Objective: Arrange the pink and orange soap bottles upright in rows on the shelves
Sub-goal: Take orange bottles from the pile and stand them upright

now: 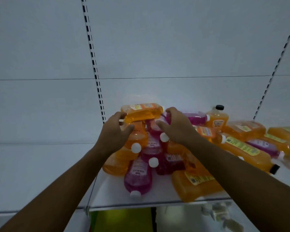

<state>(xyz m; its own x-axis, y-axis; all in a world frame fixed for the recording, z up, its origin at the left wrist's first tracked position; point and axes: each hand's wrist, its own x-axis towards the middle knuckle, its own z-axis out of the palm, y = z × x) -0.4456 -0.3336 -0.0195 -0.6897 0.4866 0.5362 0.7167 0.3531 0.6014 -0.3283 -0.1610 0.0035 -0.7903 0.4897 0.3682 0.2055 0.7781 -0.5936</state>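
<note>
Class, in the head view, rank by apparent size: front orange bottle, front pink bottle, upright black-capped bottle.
1. Front orange bottle
2. Front pink bottle
3. Upright black-capped bottle

Nearness to the camera enlarges the front two, so true sizes stay unsure.

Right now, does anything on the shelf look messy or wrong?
Yes. Nearly all the pink and orange bottles lie tumbled in a heap on the shelf, not in rows. Only one orange bottle with a black cap stands upright, at the back.

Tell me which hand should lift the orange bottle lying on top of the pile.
Left, probably. The left hand already curls around the near end of the top orange bottle, fingers at its underside. The right hand sits over a pink bottle beside it, so it is busy there.
</note>
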